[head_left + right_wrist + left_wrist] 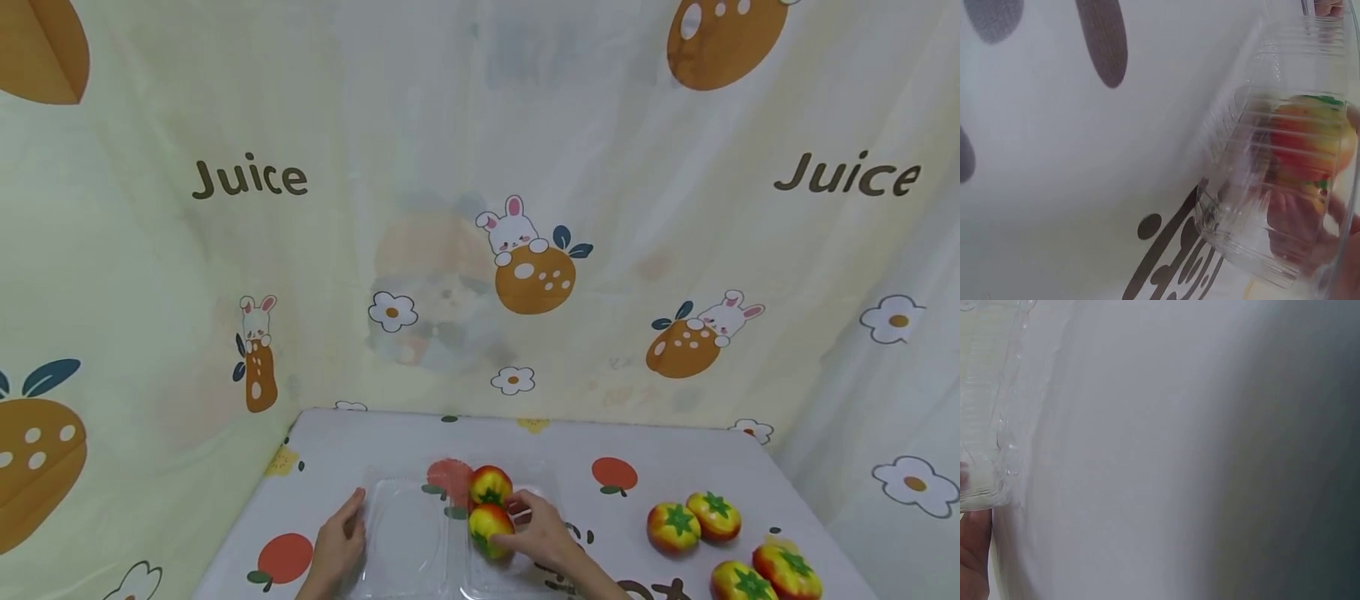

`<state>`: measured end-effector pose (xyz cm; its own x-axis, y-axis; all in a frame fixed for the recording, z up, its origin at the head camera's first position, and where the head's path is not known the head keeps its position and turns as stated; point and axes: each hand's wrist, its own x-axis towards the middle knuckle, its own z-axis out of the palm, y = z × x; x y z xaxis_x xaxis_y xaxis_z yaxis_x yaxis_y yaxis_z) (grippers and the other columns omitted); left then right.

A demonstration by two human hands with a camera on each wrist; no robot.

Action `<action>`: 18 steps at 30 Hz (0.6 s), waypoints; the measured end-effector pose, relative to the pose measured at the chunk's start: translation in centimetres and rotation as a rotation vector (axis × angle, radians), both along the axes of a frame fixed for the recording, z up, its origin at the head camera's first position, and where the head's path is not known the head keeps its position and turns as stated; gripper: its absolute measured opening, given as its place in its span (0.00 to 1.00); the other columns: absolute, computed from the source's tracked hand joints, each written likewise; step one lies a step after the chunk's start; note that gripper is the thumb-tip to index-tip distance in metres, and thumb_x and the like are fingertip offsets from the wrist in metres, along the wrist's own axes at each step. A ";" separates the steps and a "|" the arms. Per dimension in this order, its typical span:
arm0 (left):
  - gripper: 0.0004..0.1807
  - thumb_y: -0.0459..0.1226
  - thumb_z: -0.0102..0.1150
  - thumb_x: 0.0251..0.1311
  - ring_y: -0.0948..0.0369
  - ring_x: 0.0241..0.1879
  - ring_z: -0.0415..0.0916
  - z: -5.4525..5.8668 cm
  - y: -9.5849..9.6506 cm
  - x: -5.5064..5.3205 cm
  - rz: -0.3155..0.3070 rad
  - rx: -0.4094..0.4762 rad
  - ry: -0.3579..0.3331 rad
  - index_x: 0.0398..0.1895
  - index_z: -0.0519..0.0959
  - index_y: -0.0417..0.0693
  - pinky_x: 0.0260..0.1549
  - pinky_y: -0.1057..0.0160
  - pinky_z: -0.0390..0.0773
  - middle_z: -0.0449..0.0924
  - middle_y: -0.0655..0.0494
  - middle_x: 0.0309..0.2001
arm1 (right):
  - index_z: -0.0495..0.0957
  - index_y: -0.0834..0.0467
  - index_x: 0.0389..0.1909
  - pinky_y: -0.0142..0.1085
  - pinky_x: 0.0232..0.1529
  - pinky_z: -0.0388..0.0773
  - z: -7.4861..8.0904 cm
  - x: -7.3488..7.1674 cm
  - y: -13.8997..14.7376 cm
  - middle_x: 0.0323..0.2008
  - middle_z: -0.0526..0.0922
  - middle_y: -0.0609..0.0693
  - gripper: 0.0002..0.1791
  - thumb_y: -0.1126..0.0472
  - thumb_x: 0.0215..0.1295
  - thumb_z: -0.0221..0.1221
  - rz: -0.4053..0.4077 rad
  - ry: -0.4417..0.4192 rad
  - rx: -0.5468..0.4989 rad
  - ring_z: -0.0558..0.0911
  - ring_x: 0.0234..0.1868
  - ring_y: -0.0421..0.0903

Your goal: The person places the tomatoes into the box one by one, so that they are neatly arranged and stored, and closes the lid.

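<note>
A clear plastic clamshell container [405, 533] lies opened out on the table, its two halves side by side. In its right half sit two red-and-yellow toy fruits with green leafy tops, a farther fruit [491, 483] and a nearer fruit [489, 527]. My right hand [543, 535] holds the nearer fruit, thumb on the near side and fingers on the far right. Through the ribbed clear wall the right wrist view shows a fruit [1307, 139] beside the fingers. My left hand [340, 540] rests against the container's left edge, fingers fairly straight; the left wrist view shows only part of it.
On the right of the table lie several more such fruits, a far pair [693, 521] and a near pair [768, 575]. A printed cloth covers the table [360, 437]. Behind it hangs a pale curtain [420, 125] with printed rabbits and oranges.
</note>
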<state>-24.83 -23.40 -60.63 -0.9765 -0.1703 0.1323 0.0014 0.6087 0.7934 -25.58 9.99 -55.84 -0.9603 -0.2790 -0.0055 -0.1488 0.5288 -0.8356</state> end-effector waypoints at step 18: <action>0.28 0.23 0.51 0.60 0.45 0.66 0.66 -0.2 0.0 0.1 -0.005 -0.040 0.049 0.66 0.69 0.33 0.63 0.48 0.69 0.67 0.41 0.68 | 0.75 0.59 0.56 0.52 0.49 0.82 2.8 0.4 2.2 0.51 0.78 0.55 0.35 0.44 0.51 0.72 0.051 0.052 0.135 0.79 0.51 0.58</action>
<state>-24.77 -23.42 -60.86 -0.9695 -0.1587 0.1868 0.0431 0.6399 0.7673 -25.14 12.15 -53.01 -0.9449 -0.3275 0.0028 -0.2194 0.6265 -0.7479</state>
